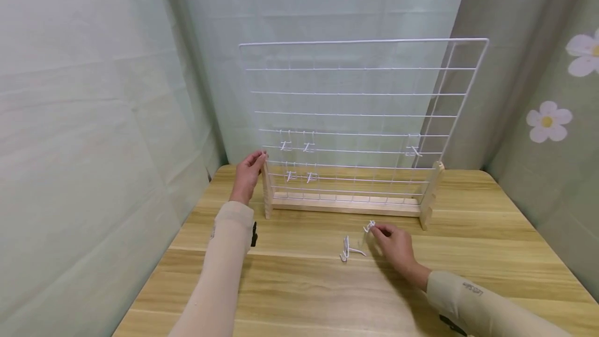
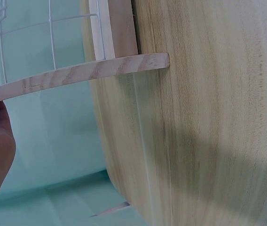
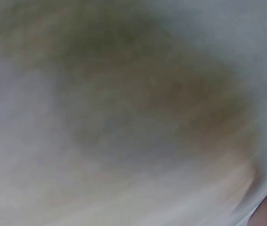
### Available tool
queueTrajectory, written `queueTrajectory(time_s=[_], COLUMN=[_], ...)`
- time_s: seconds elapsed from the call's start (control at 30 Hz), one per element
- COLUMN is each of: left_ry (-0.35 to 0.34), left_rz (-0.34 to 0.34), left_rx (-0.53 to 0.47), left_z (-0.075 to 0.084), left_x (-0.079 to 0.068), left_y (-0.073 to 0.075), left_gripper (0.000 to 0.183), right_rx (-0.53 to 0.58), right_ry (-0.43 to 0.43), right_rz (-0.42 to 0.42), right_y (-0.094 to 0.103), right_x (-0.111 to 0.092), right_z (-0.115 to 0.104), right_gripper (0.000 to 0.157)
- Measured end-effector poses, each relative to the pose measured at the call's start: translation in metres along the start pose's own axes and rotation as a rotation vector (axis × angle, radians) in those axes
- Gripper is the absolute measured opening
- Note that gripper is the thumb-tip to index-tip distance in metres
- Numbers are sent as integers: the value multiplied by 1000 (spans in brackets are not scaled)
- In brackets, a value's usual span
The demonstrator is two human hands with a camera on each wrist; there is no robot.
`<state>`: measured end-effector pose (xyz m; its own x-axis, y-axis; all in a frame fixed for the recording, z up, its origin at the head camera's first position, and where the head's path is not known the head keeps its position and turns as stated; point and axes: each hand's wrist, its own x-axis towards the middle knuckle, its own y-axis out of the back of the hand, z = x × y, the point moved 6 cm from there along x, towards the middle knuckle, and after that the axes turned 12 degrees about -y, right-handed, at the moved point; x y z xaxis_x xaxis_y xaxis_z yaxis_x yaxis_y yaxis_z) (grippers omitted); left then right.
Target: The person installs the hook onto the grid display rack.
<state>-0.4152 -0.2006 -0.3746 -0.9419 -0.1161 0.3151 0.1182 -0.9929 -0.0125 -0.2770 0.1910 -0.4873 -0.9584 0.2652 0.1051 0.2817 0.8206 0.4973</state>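
A white wire grid panel stands upright in a wooden base. At its left end my left hand grips the top of the wooden side post; in the left wrist view those fingers meet the post at its edge. My right hand pinches a small white wire hook in front of the base. Beside it on the table lies another white wire hook. Several such hooks hang on the grid's lower wires, mostly at the left. The right wrist view is a blur.
The wood-grain table carries everything. A right wooden side post supports the grid's other end. Pale green curtains surround the table at the left, back and right, with white flowers on the right one.
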Motion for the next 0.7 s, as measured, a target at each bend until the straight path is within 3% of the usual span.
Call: queueTrajectory(time_s=[0.7], left_ry=[10], left_rz=[-7], left_rx=[32], left_z=[-1], left_x=[0], left_y=[0], left_gripper=[47], right_rx=[-33], right_ry=[-61], right_rz=[170], right_y=[19], right_x=[15], right_z=[-24], right_gripper=[24])
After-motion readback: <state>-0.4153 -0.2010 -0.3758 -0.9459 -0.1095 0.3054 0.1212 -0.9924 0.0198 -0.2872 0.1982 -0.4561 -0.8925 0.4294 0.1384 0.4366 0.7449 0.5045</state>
